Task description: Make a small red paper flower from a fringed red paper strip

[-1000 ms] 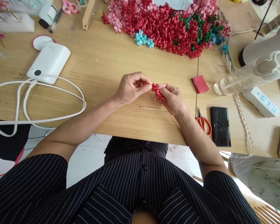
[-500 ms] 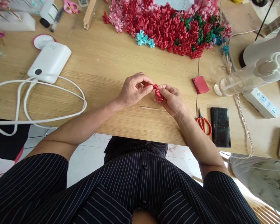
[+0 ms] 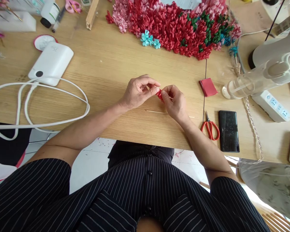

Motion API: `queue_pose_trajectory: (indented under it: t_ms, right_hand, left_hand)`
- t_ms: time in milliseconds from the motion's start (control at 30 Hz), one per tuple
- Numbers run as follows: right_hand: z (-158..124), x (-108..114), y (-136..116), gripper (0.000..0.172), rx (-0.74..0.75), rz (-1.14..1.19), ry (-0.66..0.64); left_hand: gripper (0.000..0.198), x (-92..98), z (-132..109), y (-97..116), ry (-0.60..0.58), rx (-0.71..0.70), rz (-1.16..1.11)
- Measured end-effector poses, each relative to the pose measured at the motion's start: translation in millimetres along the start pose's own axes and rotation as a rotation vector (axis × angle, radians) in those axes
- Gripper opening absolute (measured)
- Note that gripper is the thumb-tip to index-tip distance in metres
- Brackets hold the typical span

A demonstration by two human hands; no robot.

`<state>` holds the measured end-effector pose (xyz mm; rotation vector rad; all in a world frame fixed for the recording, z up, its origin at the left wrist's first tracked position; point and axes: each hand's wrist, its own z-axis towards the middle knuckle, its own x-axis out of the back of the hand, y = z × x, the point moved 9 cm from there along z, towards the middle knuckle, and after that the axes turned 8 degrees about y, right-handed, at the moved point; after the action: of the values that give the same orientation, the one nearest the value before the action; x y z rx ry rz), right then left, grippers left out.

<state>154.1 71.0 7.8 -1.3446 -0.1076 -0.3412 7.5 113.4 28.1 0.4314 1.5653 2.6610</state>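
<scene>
A small red looped piece [image 3: 159, 94] is pinched between my two hands above the middle of the wooden table. My left hand [image 3: 139, 92] holds its left side between thumb and fingertips. On the other side, my right hand [image 3: 174, 100] grips it with thumb and bent forefinger, hiding part of it. Beneath the hands a thin light stick [image 3: 156, 111] lies on the table, partly covered by my right hand. A big pile of red looped flowers [image 3: 169, 27], with pink, green and turquoise ones, lies at the back.
Right of my hands are a red square [image 3: 208, 87], red-handled scissors [image 3: 210, 129], a black phone [image 3: 229, 131], a clear bottle [image 3: 246, 82] and a power strip [image 3: 272, 104]. A white device [image 3: 52, 64] with a looped cable lies left.
My right hand has shifted slightly up and its fingers now cover the red coiled strand that hung below them. More of the stick's right end shows. My left hand is nearly still.
</scene>
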Motion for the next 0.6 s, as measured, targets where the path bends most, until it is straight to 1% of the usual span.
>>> queue_pose_trajectory:
  t_ms: [67,133,233,367,467,600]
  right_hand:
    - [-2,0,-6,0.02,0.066,-0.074,0.013]
    - [-4,0,-11,0.014,0.14,-0.145,0.021]
    - [-5,-1,-13,0.012,0.204,-0.211,0.019]
    - [-5,-1,-11,0.012,0.231,-0.25,0.019]
    - [-5,-2,-11,0.013,0.233,-0.238,0.016]
    - [-5,-5,-11,0.011,0.202,-0.16,-0.017]
  left_hand:
    - [0.038,-3.3,-1,-4,-0.042,0.027,0.039]
    - [0.034,-6.2,-2,-8,-0.082,0.061,0.06]
    - [0.026,-8.3,-2,-14,-0.117,0.106,0.061]
    - [0.016,-9.4,-2,-16,-0.137,0.13,0.073]
    - [0.013,-9.7,-2,-17,-0.146,0.153,0.084]
    - [0.014,-10.2,-3,-22,-0.155,0.23,0.056]
